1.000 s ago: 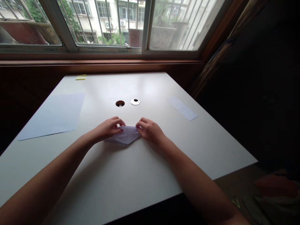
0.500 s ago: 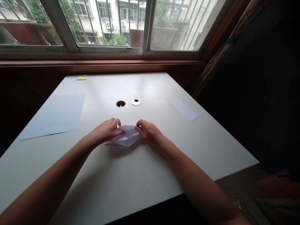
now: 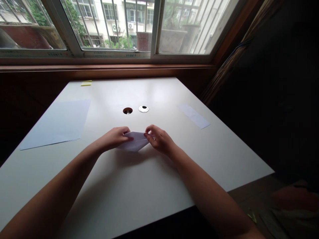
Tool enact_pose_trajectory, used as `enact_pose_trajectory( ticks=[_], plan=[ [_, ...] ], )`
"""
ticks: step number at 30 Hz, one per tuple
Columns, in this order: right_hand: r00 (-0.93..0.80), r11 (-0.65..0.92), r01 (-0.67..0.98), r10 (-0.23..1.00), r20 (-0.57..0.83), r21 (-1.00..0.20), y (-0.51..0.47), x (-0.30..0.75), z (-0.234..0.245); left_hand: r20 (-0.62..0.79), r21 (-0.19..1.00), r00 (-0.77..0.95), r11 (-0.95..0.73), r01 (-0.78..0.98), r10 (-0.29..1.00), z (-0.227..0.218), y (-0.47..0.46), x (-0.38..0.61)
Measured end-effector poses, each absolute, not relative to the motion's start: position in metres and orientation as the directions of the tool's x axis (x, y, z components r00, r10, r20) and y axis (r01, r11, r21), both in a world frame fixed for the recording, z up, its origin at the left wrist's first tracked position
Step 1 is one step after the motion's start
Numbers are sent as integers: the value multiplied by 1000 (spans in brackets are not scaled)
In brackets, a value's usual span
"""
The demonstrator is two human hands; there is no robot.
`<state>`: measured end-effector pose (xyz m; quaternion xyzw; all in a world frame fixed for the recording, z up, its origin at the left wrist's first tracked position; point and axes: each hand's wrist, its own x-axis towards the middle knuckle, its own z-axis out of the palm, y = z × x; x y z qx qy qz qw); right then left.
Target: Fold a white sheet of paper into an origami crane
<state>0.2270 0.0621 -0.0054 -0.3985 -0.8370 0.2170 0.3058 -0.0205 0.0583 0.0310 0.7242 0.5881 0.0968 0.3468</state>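
Observation:
A folded sheet of white paper [image 3: 134, 143] is held between my two hands, just above the middle of the table. My left hand [image 3: 119, 136] grips its left side, thumb on the near face and fingers behind. At the right corner, my right hand [image 3: 159, 137] pinches the paper between thumb and fingertips. A crease line runs across the face turned toward me. The far side of the paper and some fingertips are hidden.
On the white table [image 3: 139, 199] lie large paper sheets [image 3: 57, 122] at left, a paper strip [image 3: 194, 116] at right and yellow sticky notes [image 3: 86, 83] at the back. A cable hole [image 3: 128, 111] sits beside its round cover [image 3: 144, 109]. Beyond is a barred window [image 3: 112, 26].
The folded paper has been lifted slightly and its lower layers have closed together. My left hand's fingers have closed more around its left side. My right hand keeps its pinch.

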Motion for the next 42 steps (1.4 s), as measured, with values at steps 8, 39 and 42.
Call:
enact_pose_trajectory(
  ticks=[8, 39, 42],
  plan=[
    [-461, 487, 356, 834, 304, -797, 64, 229, 5, -91, 720, 264, -119, 683, 960, 40, 52, -11],
    [-467, 369, 320, 863, 194, -873, 69, 231, -6, 162, 737, 450, -411, 537, 878, 33, 43, -21],
    [-435, 404, 310, 865, 249, -861, 69, 230, -6, 259, 689, 404, -461, 560, 877, 37, 43, -18]
  ],
)
